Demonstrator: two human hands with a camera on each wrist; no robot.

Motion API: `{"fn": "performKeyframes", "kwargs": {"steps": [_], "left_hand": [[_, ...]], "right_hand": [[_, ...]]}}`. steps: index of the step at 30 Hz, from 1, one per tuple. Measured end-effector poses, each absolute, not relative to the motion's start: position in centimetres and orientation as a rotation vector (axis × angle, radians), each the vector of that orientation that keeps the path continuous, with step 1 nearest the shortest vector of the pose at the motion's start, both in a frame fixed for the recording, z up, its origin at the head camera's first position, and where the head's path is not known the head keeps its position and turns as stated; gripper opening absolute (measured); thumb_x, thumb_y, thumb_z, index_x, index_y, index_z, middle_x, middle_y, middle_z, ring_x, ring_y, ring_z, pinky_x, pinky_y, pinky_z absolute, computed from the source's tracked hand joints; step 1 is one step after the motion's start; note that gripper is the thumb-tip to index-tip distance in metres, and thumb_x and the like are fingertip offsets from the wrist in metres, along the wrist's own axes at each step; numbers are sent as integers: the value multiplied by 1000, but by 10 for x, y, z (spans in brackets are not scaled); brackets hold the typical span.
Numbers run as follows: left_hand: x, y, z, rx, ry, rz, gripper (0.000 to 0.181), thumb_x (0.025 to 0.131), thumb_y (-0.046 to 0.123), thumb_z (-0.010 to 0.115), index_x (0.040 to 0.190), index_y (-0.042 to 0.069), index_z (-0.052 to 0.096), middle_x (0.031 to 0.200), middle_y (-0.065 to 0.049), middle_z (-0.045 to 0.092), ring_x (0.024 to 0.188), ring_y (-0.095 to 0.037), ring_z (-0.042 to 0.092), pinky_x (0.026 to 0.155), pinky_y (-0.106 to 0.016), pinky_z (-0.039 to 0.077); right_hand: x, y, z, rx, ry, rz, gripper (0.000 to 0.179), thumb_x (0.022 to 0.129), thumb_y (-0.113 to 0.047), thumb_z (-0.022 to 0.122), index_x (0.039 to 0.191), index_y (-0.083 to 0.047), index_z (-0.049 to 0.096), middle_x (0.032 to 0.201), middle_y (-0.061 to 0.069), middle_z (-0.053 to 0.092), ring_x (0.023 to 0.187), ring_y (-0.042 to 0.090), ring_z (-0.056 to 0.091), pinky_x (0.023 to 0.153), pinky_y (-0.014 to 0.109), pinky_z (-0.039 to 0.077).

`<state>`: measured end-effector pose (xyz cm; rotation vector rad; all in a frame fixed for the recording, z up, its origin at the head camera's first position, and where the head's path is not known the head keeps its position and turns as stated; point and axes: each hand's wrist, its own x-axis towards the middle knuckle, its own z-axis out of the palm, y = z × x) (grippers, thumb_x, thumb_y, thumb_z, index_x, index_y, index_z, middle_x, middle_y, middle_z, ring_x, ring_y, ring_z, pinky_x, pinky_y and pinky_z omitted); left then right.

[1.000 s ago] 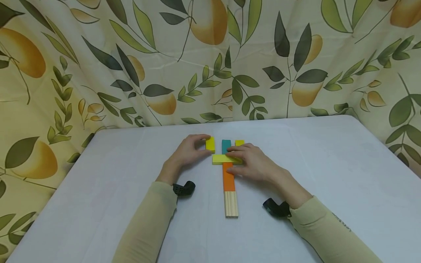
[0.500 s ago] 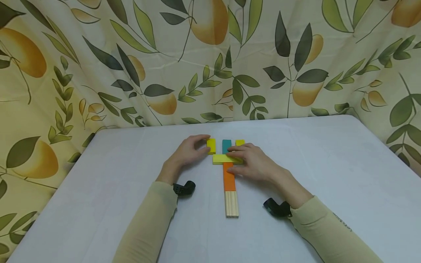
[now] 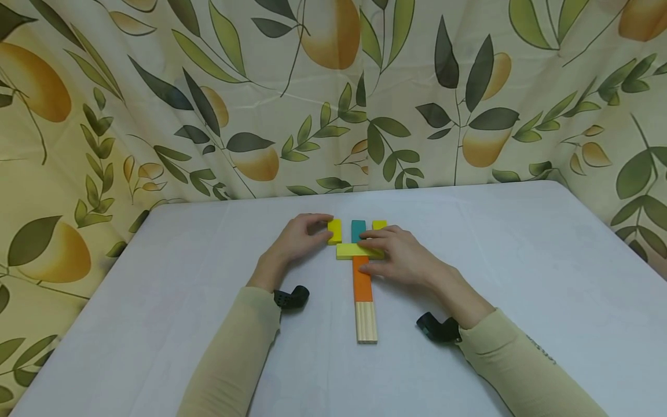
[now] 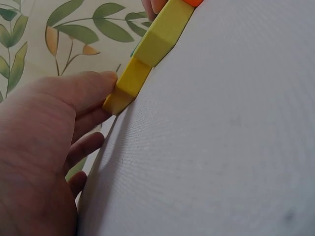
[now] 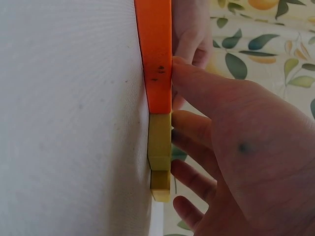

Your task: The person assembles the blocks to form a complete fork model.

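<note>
My left hand [image 3: 298,237] pinches a small yellow block [image 3: 335,231] between thumb and fingers, as the left wrist view also shows. The block lies on the table by the left end of a pale yellow crosswise block [image 3: 345,251]. My right hand [image 3: 409,258] rests lightly over the row, its thumb at an orange block [image 3: 363,288] and its fingertips on the crosswise block, partly covering it. Beyond the crosswise block lie a teal block [image 3: 358,229] and, farther right, another yellow block [image 3: 380,224], partly hidden by the right fingers.
A plain wooden block [image 3: 366,323] continues the line from the orange one toward the near side. White cloth [image 3: 208,347] covers the table. Behind it hangs a curtain [image 3: 323,145] printed with fruit and leaves. Dark wrist cameras [image 3: 293,297] stick out from both sleeves.
My left hand has drawn the yellow block slightly nearer and to the right, up against the crosswise block; its thumb has shifted onto the block's side. My right hand stays in place.
</note>
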<state>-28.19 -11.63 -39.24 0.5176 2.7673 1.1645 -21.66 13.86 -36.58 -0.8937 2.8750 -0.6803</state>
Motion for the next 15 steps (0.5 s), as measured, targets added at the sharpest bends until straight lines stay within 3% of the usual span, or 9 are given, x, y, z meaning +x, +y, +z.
{"fn": "performKeyframes", "kwargs": {"steps": [15], "left_hand": [[-282, -117, -392, 540, 2750, 1167, 42, 95, 30, 71, 135, 20, 67, 137, 2, 61, 135, -23, 45, 115, -48, 30]], "right_hand": [[-216, 138, -365, -882, 2867, -691, 54, 91, -37, 74, 136, -9, 66, 144, 8, 56, 135, 37, 41, 111, 59, 31]]}}
